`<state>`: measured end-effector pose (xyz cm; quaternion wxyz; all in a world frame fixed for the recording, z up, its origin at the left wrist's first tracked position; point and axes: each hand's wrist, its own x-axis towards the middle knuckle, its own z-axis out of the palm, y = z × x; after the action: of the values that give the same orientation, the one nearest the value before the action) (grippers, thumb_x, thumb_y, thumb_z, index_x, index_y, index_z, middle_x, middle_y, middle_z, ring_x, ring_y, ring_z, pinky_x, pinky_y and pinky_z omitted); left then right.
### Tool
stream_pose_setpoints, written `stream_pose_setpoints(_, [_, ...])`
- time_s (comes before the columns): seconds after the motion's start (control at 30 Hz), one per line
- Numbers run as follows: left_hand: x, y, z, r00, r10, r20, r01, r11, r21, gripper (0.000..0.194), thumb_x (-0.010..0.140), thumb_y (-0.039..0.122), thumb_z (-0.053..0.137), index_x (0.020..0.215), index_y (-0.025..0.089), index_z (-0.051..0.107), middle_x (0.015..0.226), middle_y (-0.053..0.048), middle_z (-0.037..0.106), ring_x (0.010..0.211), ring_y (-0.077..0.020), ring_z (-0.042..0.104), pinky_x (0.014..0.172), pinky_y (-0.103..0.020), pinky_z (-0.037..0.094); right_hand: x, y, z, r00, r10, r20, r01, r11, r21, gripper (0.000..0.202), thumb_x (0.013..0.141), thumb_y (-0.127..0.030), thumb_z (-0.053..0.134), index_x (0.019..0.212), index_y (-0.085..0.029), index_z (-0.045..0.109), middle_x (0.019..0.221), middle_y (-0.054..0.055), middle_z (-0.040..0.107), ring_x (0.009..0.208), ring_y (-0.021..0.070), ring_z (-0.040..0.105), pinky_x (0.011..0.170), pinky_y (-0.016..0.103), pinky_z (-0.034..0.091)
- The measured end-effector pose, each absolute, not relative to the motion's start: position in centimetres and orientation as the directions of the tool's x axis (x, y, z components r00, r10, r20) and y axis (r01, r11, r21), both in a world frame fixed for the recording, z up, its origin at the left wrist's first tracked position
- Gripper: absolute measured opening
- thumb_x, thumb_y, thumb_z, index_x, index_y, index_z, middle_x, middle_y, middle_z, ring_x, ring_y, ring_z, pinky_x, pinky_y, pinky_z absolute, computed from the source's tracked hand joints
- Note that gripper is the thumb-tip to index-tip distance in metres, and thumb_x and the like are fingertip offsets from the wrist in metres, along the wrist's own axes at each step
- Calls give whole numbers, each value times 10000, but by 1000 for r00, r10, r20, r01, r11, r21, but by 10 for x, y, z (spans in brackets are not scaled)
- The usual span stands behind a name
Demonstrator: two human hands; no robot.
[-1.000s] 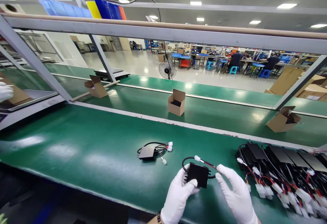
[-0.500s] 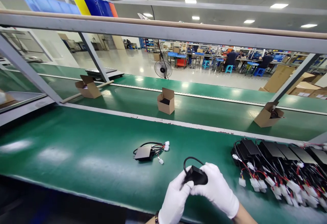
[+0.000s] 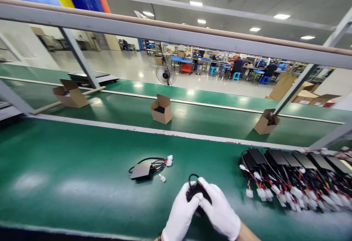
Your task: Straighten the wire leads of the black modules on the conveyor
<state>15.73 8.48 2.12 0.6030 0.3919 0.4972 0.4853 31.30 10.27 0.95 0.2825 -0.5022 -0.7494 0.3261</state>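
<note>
Both my hands wear white gloves and close together around one small black power module (image 3: 197, 189) just above the green bench near its front edge. My left hand (image 3: 180, 213) cups it from the left, my right hand (image 3: 220, 211) wraps over it from the right. A loop of its black cable sticks up behind my fingers; the rest of the module is hidden. A second black module with coiled wires and white connectors (image 3: 147, 167) lies on the bench to the left, apart from my hands.
A row of several black modules with red-black wires and white plugs (image 3: 291, 175) lies to the right. Three open cardboard boxes (image 3: 161, 110) sit on the green conveyor belt (image 3: 209, 120) beyond. A grey frame rail (image 3: 176, 37) crosses overhead. People work at distant tables.
My right hand has come over the module and both hands have closed around it, tucking the wires in. The view has shifted, so the bench items sit further left.
</note>
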Motion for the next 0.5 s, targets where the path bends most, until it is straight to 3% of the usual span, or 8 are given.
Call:
stream_pose_setpoints(0.13, [164,92,15,-1,962,-274,-96,273,957,427,815,551,621,1004,169,596,761,-24,649,559,-178,582,402,-248,452,300,101,0,-265,929,259,641,370,-673,451,999,-303,264,1252,-168,611,1042,126,709,942,251,660,890,421,526])
stream_pose_setpoints(0.2, [163,98,13,-49,962,-270,-73,266,961,426,837,586,571,955,179,616,678,3,620,521,-169,561,398,-242,433,295,100,-3,-270,914,304,683,404,-608,442,985,-330,307,1311,-158,552,1104,140,691,967,268,656,884,432,530])
stream_pose_setpoints(0.23, [161,101,12,-72,962,-263,-80,258,963,422,847,591,555,933,185,631,680,-1,631,555,-177,584,439,-247,458,292,99,-2,-284,908,309,709,416,-570,497,944,-408,415,1354,-142,502,1135,157,676,978,294,650,870,448,537])
stream_pose_setpoints(0.3, [158,103,13,-90,964,-252,-113,241,964,411,847,584,563,931,195,666,797,-35,695,742,-221,656,601,-270,530,289,96,2,-315,899,305,761,431,-485,802,750,-525,660,1399,-117,425,1168,192,650,967,350,645,825,482,555])
stream_pose_setpoints(0.37, [156,101,15,-50,972,-229,-167,218,961,412,836,572,590,1005,210,690,1010,-67,721,993,-268,647,827,-308,539,290,93,9,-326,881,342,804,449,-391,948,619,-476,763,1417,-140,377,1168,195,646,930,368,652,777,484,570])
stream_pose_setpoints(0.5, [159,89,18,116,987,-114,-308,145,940,522,815,579,620,1214,244,649,1313,-70,621,1301,-288,480,1129,-358,348,310,87,33,-396,725,563,808,567,-161,869,704,-217,610,1481,-175,224,1232,187,620,957,327,654,788,439,575])
